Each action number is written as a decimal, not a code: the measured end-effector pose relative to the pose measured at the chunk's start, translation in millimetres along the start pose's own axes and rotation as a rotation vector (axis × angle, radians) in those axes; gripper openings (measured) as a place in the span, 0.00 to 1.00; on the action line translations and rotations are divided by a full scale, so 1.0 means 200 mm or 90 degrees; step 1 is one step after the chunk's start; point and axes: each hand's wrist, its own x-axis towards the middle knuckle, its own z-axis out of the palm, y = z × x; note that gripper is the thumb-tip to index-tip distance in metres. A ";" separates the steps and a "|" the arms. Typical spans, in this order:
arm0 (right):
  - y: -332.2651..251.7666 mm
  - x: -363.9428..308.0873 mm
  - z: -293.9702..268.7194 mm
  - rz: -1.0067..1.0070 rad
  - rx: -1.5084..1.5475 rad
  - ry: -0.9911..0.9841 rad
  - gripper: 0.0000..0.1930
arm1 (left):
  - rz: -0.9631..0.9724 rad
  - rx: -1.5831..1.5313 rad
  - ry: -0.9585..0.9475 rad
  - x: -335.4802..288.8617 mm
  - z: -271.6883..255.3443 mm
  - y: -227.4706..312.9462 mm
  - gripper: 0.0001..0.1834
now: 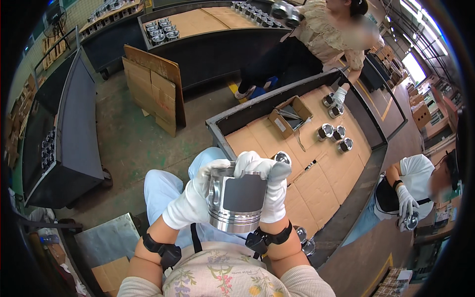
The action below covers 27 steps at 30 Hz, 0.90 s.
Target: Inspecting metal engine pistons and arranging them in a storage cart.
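Observation:
Between my two white-gloved hands is a shiny metal engine piston (243,198) with a dark grey skirt patch and grooved rings at its lower end. My left hand (198,190) wraps its left side. On the right side my right hand (273,185) grips it, fingers curled over the upper edge. The piston is held up in front of my chest. Just beyond my right hand another piston (282,158) stands on the cardboard-lined cart bed (316,190). More pistons (325,131) stand farther along that bed.
A small open cardboard box (291,117) with dark pieces sits on the cart. Across it, a co-worker's gloved hand (339,96) touches a piston; another co-worker at right holds a piston (409,221). Cardboard sheets (153,91) lean against a dark cart. Another cart (64,133) stands left.

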 end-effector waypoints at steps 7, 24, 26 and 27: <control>0.04 0.00 -0.05 0.026 -0.165 0.024 0.31 | 0.148 -0.031 0.062 0.06 -0.03 0.06 0.48; 0.13 -0.10 -0.02 0.330 0.362 0.059 0.43 | 0.098 0.236 0.134 0.10 -0.06 0.09 0.51; 0.13 -0.10 -0.02 0.344 0.371 0.081 0.41 | 0.066 0.318 0.116 0.13 -0.09 0.10 0.45; 0.14 -0.10 -0.04 0.358 0.388 0.100 0.39 | 0.116 0.310 0.097 0.14 -0.10 0.09 0.42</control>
